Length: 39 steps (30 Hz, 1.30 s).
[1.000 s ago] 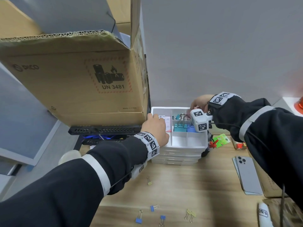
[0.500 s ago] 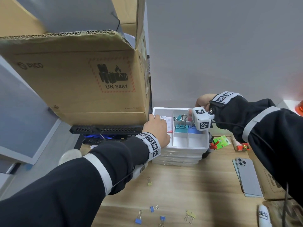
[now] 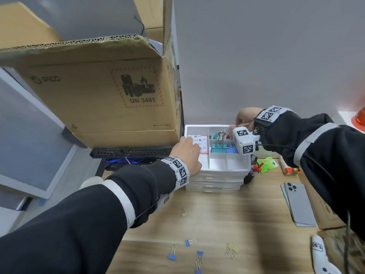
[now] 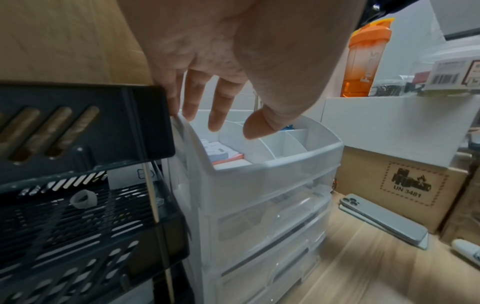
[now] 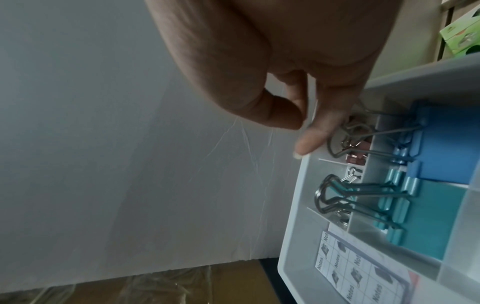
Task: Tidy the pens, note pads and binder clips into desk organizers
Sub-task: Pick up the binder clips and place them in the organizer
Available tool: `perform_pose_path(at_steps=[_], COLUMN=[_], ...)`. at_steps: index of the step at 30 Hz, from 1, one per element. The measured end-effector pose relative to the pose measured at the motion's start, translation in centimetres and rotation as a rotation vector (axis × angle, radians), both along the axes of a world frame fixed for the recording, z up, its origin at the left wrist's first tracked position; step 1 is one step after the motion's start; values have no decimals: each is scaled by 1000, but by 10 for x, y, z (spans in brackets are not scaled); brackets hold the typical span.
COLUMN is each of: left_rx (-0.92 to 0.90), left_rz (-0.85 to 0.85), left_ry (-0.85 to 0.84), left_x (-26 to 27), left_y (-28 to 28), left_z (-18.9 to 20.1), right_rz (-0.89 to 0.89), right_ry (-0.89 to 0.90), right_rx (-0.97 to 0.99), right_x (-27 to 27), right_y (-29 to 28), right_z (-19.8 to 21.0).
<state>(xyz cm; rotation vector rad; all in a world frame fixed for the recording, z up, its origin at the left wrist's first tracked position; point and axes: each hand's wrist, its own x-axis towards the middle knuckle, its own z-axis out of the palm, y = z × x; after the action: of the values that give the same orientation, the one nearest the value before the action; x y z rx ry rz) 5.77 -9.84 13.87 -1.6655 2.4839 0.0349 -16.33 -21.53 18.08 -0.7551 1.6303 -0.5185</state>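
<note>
A white desk organizer [image 3: 217, 171] with clear drawers stands at the back of the wooden desk. Its top tray holds a note pad [image 3: 199, 143], a teal binder clip [image 3: 218, 149] and a blue binder clip [image 3: 232, 150]. My left hand [image 3: 187, 153] rests on the tray's left rim with straight fingers [image 4: 215, 107] over the note pad [image 4: 221, 154]. My right hand [image 3: 244, 117] pinches the tray's back wall [image 5: 291, 236] between thumb and forefinger [image 5: 309, 144], beside the blue clip [image 5: 446, 144]. Several small loose binder clips [image 3: 189, 242] lie on the desk near me.
A large cardboard box [image 3: 98, 99] sits on a black rack [image 3: 130, 153] just left of the organizer. Two phones [image 3: 300, 204], a green packet [image 3: 268, 164], a white marker [image 3: 318, 252] and another carton [image 4: 405, 185] lie to the right.
</note>
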Motion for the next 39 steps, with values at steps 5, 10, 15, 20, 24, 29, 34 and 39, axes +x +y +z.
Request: perform_pose_path(at_steps=[5, 10, 15, 20, 24, 29, 34, 39], left_rx=[-68, -95, 172, 466, 676, 719, 664, 657], left_rz=[-34, -214, -242, 55, 201, 335, 394, 392], left_ry=[90, 197, 159, -14, 8, 86, 146, 218], left_x=[3, 17, 38, 61, 72, 68, 60, 64], left_y=[17, 36, 63, 96, 136, 184, 200, 201], left_z=[1, -9, -40, -97, -159, -216, -240, -242], right_rz=[-211, 14, 392, 690, 655, 670, 700, 759], right_ry=[-354, -458, -393, -138, 154, 432, 541, 606], right_rx=[-69, -43, 65, 304, 261, 277, 217, 123], right_x=[6, 18, 30, 39, 41, 56, 85, 106], right_y=[31, 73, 117, 186, 225, 257, 281, 293], right_z=[12, 30, 0, -91, -166, -227, -266, -273])
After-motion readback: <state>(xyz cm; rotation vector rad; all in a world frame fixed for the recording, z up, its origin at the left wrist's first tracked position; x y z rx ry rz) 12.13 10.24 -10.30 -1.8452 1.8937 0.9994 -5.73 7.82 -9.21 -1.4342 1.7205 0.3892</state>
